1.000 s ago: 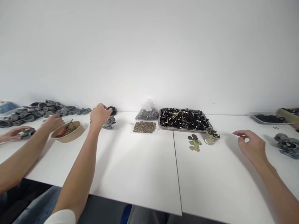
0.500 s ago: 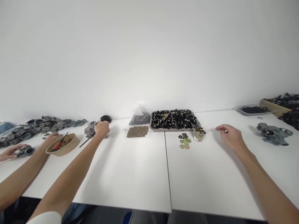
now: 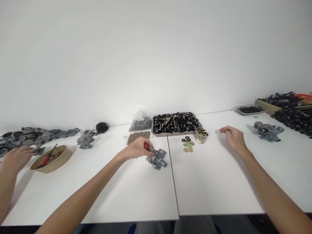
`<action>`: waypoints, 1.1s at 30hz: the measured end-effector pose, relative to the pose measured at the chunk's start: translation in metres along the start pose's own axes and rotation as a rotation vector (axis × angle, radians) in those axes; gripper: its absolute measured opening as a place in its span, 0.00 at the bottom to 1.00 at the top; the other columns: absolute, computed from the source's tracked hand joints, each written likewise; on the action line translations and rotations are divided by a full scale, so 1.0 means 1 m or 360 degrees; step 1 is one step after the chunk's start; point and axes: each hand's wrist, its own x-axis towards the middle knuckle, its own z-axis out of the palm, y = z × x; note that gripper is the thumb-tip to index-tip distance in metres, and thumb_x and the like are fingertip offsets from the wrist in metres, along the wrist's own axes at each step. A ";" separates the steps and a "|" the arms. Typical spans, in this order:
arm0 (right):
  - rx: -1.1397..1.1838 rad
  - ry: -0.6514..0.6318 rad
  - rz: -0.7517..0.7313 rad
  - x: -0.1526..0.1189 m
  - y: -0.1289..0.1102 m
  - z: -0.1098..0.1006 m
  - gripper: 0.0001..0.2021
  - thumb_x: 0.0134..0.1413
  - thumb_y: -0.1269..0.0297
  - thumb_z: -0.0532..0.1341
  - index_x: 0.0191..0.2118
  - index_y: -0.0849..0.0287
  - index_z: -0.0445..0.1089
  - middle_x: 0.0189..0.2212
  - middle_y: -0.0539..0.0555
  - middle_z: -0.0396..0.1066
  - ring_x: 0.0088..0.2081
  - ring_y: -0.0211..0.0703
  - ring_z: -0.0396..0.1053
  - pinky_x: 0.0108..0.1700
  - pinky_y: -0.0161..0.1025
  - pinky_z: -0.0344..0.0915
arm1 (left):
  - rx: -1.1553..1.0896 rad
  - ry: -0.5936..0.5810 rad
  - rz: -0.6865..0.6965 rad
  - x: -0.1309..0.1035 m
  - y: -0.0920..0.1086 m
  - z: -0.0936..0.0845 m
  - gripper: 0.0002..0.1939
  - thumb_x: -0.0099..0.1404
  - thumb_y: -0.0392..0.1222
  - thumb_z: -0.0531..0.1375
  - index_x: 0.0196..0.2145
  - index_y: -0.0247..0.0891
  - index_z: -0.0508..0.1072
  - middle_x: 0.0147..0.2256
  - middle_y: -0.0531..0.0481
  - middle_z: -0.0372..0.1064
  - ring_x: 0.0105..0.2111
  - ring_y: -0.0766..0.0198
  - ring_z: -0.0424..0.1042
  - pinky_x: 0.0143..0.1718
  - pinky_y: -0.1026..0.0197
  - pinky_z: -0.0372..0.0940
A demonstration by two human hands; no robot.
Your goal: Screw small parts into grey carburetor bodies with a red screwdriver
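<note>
My left hand is closed around a grey metal casting with round ports, carburetor-like in shape, held over the table just left of the seam. A red screwdriver handle also shows in its grip. To the right, my right hand hovers at or just above the tabletop with fingers loosely curved, thumb apart, nothing in them. Nearest to it stands a clear cup of flat metal washers. Several loose washers, greenish and brown, lie beside the cup. Another similar casting rests farther right.
A metal tray heaped with black parts stands by the wall. Left of it are brass-coloured small parts and a plastic bag. A co-worker's hand is near a paper bowl. Black parts pile at the right.
My left hand has come from the far left to the table's middle, bringing a grey casting and the screwdriver. My right hand has hardly moved. The co-worker's hand shifted left; the view turned slightly right.
</note>
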 end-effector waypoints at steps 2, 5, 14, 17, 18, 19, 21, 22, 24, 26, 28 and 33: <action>0.0018 -0.0010 0.0018 0.000 0.000 0.000 0.17 0.45 0.66 0.48 0.32 0.58 0.75 0.35 0.56 0.78 0.43 0.51 0.74 0.50 0.46 0.65 | -0.0109 -0.0157 0.0100 0.004 0.019 0.019 0.18 0.49 0.48 0.67 0.37 0.38 0.76 0.30 0.52 0.71 0.26 0.68 0.65 0.21 0.66 0.54; 0.0047 -0.0044 0.0020 0.000 0.000 -0.001 0.17 0.44 0.65 0.48 0.32 0.58 0.75 0.34 0.56 0.78 0.42 0.50 0.75 0.49 0.45 0.66 | -0.0206 -0.0320 0.0154 0.009 0.030 0.033 0.18 0.48 0.46 0.68 0.38 0.40 0.76 0.31 0.52 0.71 0.26 0.68 0.65 0.20 0.66 0.54; 0.0116 -0.0098 0.0044 0.001 0.002 0.003 0.16 0.45 0.63 0.50 0.31 0.57 0.75 0.35 0.55 0.78 0.42 0.49 0.74 0.49 0.45 0.64 | -0.0368 -0.0462 0.0274 0.007 -0.013 0.029 0.21 0.49 0.39 0.66 0.42 0.43 0.68 0.40 0.53 0.65 0.28 0.71 0.60 0.21 0.68 0.52; 0.0109 -0.0083 0.0049 -0.003 -0.005 0.001 0.15 0.45 0.64 0.51 0.31 0.57 0.75 0.33 0.54 0.78 0.40 0.49 0.73 0.49 0.46 0.64 | -0.0293 -0.0488 0.0374 -0.001 -0.025 0.023 0.23 0.51 0.37 0.64 0.45 0.43 0.65 0.39 0.53 0.62 0.28 0.72 0.58 0.26 0.67 0.54; 0.0106 -0.0060 0.0050 -0.004 -0.009 -0.001 0.15 0.45 0.64 0.51 0.32 0.57 0.75 0.33 0.55 0.78 0.40 0.49 0.73 0.48 0.46 0.64 | -0.0249 -0.0491 0.0389 -0.004 -0.028 0.018 0.24 0.52 0.37 0.63 0.48 0.44 0.65 0.39 0.53 0.62 0.28 0.72 0.57 0.27 0.67 0.54; 0.0105 -0.0028 0.0048 -0.006 -0.015 -0.002 0.15 0.45 0.64 0.51 0.33 0.57 0.75 0.34 0.55 0.78 0.39 0.50 0.73 0.47 0.46 0.64 | -0.0222 -0.0489 0.0392 -0.006 -0.032 0.013 0.26 0.53 0.37 0.62 0.50 0.45 0.65 0.37 0.54 0.61 0.28 0.71 0.56 0.27 0.67 0.55; 0.0116 0.0046 0.0025 -0.007 -0.030 -0.004 0.15 0.47 0.63 0.51 0.35 0.58 0.74 0.35 0.57 0.78 0.40 0.50 0.73 0.45 0.47 0.65 | -0.0301 -0.0484 0.0381 -0.008 -0.039 0.003 0.27 0.56 0.36 0.61 0.53 0.47 0.63 0.33 0.55 0.57 0.28 0.70 0.56 0.29 0.66 0.56; 0.0128 0.0071 -0.0003 -0.008 -0.040 -0.003 0.15 0.48 0.63 0.52 0.36 0.59 0.74 0.36 0.58 0.78 0.40 0.51 0.73 0.44 0.47 0.66 | -0.0419 -0.0463 0.0384 -0.006 -0.042 -0.001 0.26 0.57 0.37 0.60 0.54 0.47 0.62 0.31 0.56 0.55 0.28 0.69 0.57 0.30 0.65 0.58; 0.0159 0.0070 -0.0102 -0.007 -0.067 0.001 0.14 0.50 0.63 0.52 0.37 0.60 0.73 0.38 0.59 0.78 0.41 0.50 0.74 0.45 0.46 0.67 | -0.0684 -0.0346 0.0401 0.003 -0.049 0.000 0.23 0.60 0.39 0.58 0.53 0.46 0.61 0.29 0.57 0.53 0.27 0.69 0.61 0.32 0.63 0.62; 0.0181 -0.0010 -0.0249 -0.003 -0.100 0.010 0.13 0.53 0.64 0.53 0.38 0.59 0.72 0.38 0.57 0.78 0.42 0.48 0.74 0.45 0.45 0.67 | -0.0793 -0.0108 0.0408 0.017 -0.054 0.010 0.20 0.61 0.42 0.58 0.52 0.43 0.61 0.31 0.56 0.56 0.28 0.67 0.67 0.35 0.59 0.67; 0.0173 -0.0146 -0.0401 0.003 -0.137 0.027 0.12 0.56 0.65 0.53 0.41 0.57 0.73 0.40 0.55 0.77 0.41 0.46 0.74 0.45 0.44 0.68 | -0.0716 0.0116 0.0394 0.032 -0.058 0.026 0.21 0.61 0.45 0.60 0.51 0.41 0.62 0.34 0.52 0.62 0.33 0.63 0.71 0.39 0.56 0.69; 0.0070 -0.0394 -0.0666 0.028 -0.207 0.098 0.10 0.59 0.68 0.55 0.41 0.56 0.73 0.41 0.55 0.76 0.42 0.45 0.72 0.47 0.44 0.68 | -0.0399 0.0327 0.0404 0.048 -0.074 0.059 0.21 0.57 0.47 0.65 0.48 0.42 0.71 0.45 0.42 0.66 0.46 0.52 0.66 0.53 0.45 0.63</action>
